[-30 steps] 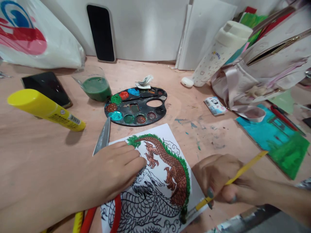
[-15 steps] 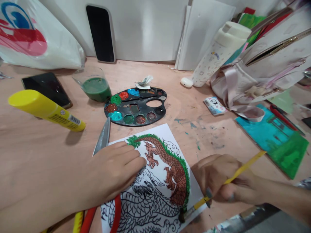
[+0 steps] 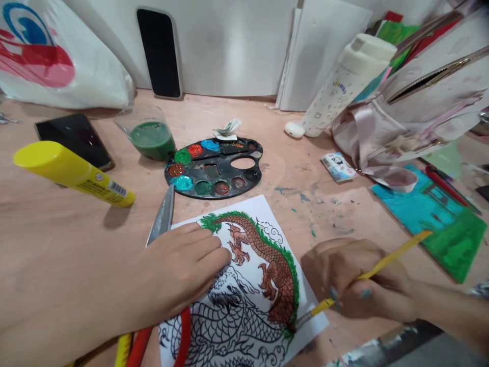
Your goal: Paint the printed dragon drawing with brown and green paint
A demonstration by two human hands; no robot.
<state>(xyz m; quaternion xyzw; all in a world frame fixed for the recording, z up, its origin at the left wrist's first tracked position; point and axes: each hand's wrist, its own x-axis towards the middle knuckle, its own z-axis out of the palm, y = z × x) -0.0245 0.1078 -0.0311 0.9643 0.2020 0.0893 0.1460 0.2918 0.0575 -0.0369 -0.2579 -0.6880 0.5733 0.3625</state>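
Observation:
My left hand [image 3: 183,270] lies flat on a printed dragon sheet [image 3: 305,326], holding nothing, its fingertips near the dragon's brown-painted body. The upper body is painted brown with a green edge, while the lower coils remain black line art. My right hand [image 3: 359,280] grips a yellow-handled paintbrush [image 3: 385,267], whose dark tip touches the green edge low on the sheet. A steel blade [image 3: 164,218] sticks out from beneath my left hand's side of the sheet, its lower part hidden.
A black palette [image 3: 225,176] with several paint wells sits on the paint-flecked wooden table [image 3: 267,117]. Around it are a cup of green water [image 3: 153,140], a phone [image 3: 74,140], a yellow glue stick [image 3: 72,173], a bottle [image 3: 344,86], a pink bag [image 3: 416,97] and a turquoise-and-green painting [image 3: 431,229].
My right hand has shifted up and right, carrying the brush tip upward along the dragon's green edge. My left hand has barely moved.

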